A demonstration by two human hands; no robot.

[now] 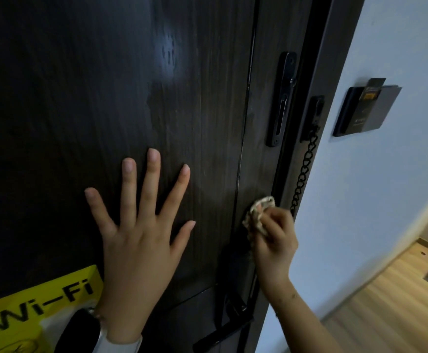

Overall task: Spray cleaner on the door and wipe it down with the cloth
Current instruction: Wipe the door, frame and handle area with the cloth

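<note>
Since only the head view is given, everything comes from it. The door [106,85] is dark wood-grain and fills the left and centre of frame, closed against its frame on the right. Its long axis runs vertical, its face turned toward the camera.

A wet sheen with droplet streaks [168,54] sits high on the panel, so spraying looks done, at least there. No spray bottle is in view. Wiping is under way, judging by the cloth's position.

The right hand [275,240] has its fingers curled round a bunched beige cloth [258,212], pressing it to the door's right edge strip, just above the black lever handle [230,314] and beside the hanging security chain [304,174].

The left hand [139,225] lies flat on the panel, fingers straight and spread, holding nothing, apparently bracing the door.

Left to do, as a guess: the streaked upper patch and most of the wide panel.

A yellow Wi-Fi sign [39,304] is stuck at lower left. A card-holder switch [360,110] is on the wall at right.
</note>
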